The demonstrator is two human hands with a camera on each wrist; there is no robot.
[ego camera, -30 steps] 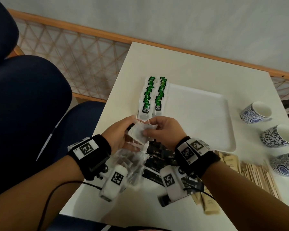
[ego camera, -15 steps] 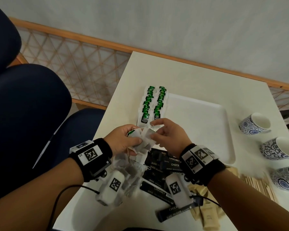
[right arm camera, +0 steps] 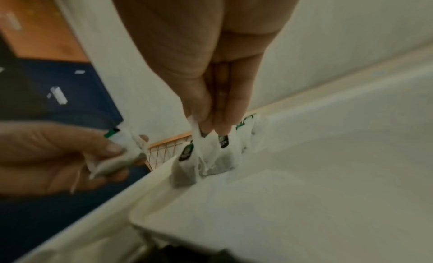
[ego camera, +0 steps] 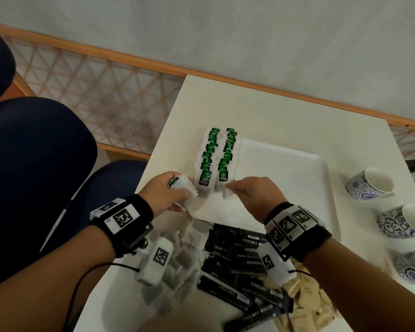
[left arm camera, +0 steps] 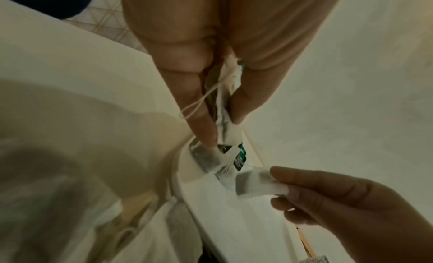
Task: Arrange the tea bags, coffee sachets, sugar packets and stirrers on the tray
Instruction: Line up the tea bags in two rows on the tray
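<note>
A white tray lies on the cream table, with two rows of green-tagged tea bags along its left side. My left hand grips a small bunch of tea bags just left of the tray's near left corner; the left wrist view shows them pinched between thumb and fingers. My right hand pinches a single tea bag over the tray, at the near end of the right row. The right wrist view shows that tea bag hanging from my fingertips above the tray floor.
Loose tea bags, black coffee sachets and tan sugar packets lie heaped at the near table edge under my wrists. Three blue-patterned cups stand at the right. Dark blue chairs stand to the left.
My hands have pulled apart: the right carried one tea bag forward and right over the tray, while the left kept the bunch beside the tray's corner.
</note>
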